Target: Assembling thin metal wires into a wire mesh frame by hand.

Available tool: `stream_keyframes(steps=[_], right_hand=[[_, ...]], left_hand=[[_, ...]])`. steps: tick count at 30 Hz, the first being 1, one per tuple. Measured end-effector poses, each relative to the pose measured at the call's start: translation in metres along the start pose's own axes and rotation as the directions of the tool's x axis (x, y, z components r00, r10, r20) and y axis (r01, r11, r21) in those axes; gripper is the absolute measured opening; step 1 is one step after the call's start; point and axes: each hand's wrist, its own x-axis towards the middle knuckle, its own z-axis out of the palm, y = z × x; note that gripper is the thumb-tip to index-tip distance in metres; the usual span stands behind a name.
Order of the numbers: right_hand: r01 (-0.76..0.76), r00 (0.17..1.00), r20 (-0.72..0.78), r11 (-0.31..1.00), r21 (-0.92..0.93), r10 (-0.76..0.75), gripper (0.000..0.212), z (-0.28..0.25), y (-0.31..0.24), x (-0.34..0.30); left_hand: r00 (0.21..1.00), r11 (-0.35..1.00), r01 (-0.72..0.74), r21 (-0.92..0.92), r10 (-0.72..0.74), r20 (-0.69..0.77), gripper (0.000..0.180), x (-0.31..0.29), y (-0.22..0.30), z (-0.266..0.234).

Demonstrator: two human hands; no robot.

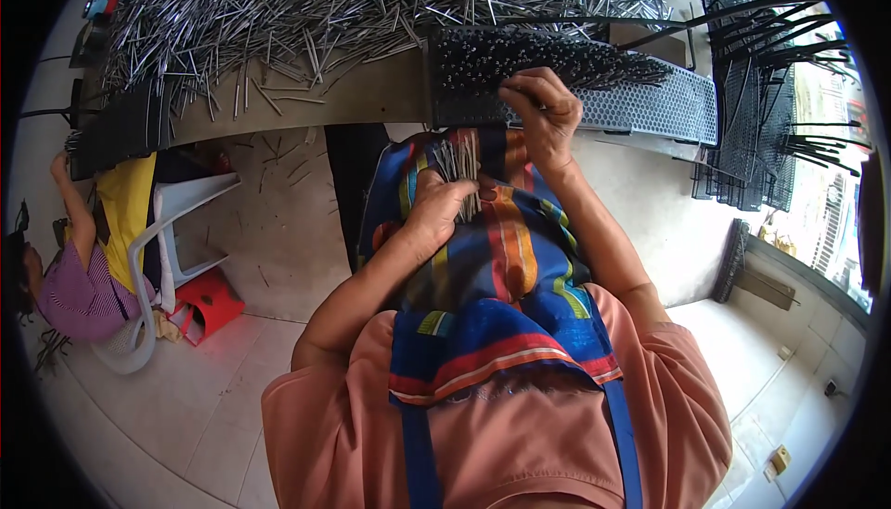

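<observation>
My left hand (pixel 436 207) grips a bundle of thin metal rods (pixel 458 164) upright over my lap, against a striped, many-coloured apron (pixel 506 258). My right hand (pixel 543 110) reaches up to a dark perforated rack (pixel 464 91) at the table's edge, its fingers pinched on a rod at the holes. Several rods stand in the rack (pixel 575 59), leaning to the right. A big heap of loose metal rods (pixel 306 8) covers the table behind the rack.
Black wire racks (pixel 756 119) stand stacked at the right. A pale perforated tray (pixel 650 105) lies right of the rack. At the left another person (pixel 79 277) sits by a white plastic chair (pixel 176 221) and a red stool (pixel 209 300). Tiled floor lies below.
</observation>
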Motion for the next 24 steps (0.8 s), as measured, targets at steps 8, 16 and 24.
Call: stream_keyframes(steps=[8,16,24], right_hand=[[-0.029,0.998,0.052,0.974,-0.225,0.042,0.016,0.010,-0.010,0.001],[-0.052,0.969,0.202,0.921,-0.386,0.140,0.010,-0.007,-0.016,-0.005],[-0.781,0.624,0.283,0.591,0.200,0.729,0.007,-0.024,-0.022,-0.018]], left_hand=[[1.000,0.998,-0.017,-0.057,0.016,-0.020,0.026,0.010,-0.006,-0.003],[0.995,0.988,0.088,-0.128,-0.081,0.054,0.032,0.016,0.008,0.004],[0.994,0.977,0.108,-0.183,-0.103,0.036,0.018,0.010,0.011,0.022]])
